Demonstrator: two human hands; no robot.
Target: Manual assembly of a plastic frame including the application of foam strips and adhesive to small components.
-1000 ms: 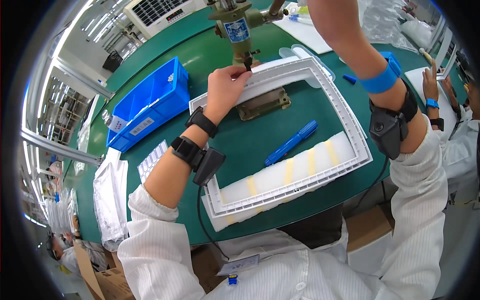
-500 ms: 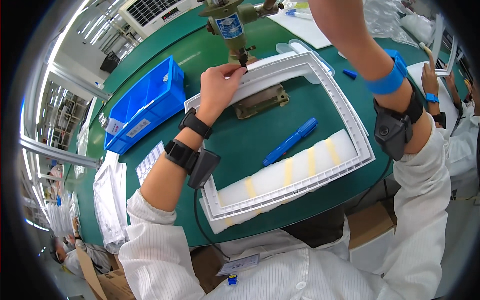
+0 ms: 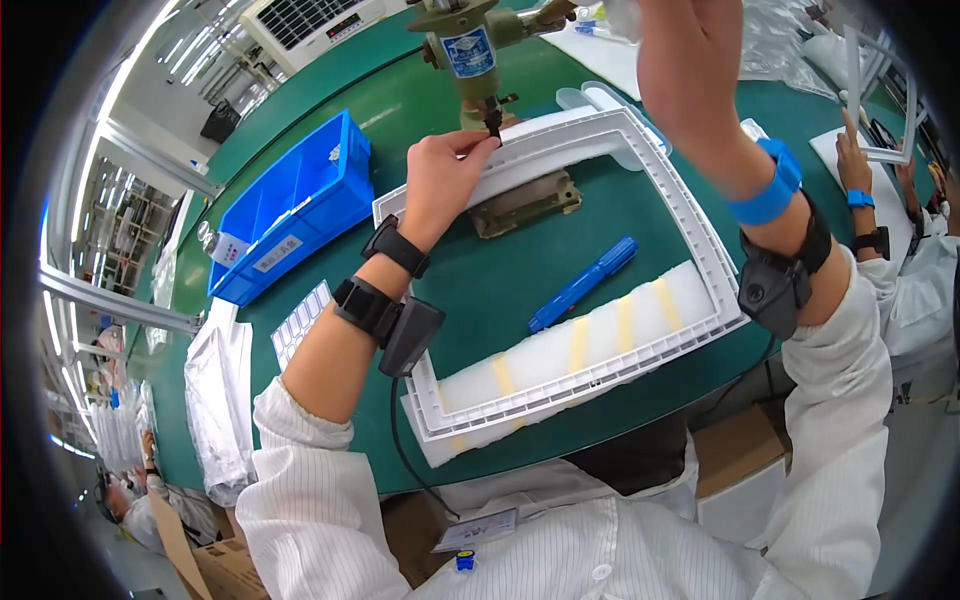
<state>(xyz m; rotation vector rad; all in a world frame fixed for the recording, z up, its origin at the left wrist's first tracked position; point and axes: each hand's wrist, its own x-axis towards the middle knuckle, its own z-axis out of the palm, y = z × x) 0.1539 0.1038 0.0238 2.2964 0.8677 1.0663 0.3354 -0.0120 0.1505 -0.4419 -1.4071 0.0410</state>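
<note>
My left hand (image 3: 445, 180) is closed in a pinch right under the tip of a green hand press (image 3: 468, 55). What its fingertips hold, if anything, is too small to make out. They sit at the far side of a white rectangular plastic frame (image 3: 715, 245). My right hand (image 3: 690, 45) is raised at the top edge, right of the press, and its fingers are out of view. A strip of white foam with yellow tape bands (image 3: 600, 335) lies under the frame's near side. Inside the frame's opening are a blue marker (image 3: 583, 285) and the press's metal base block (image 3: 525, 203).
A blue divided bin (image 3: 290, 215) stands left of the frame. By it lie a label sheet (image 3: 302, 325) and white plastic bags (image 3: 220, 400). Cardboard boxes (image 3: 740, 450) are below the green table's near edge. A co-worker's hand (image 3: 853, 165) is at the right.
My right forearm has shifted left and slightly down beside the press. My left hand keeps its pinch under the press tip. The whole view has moved slightly.
</note>
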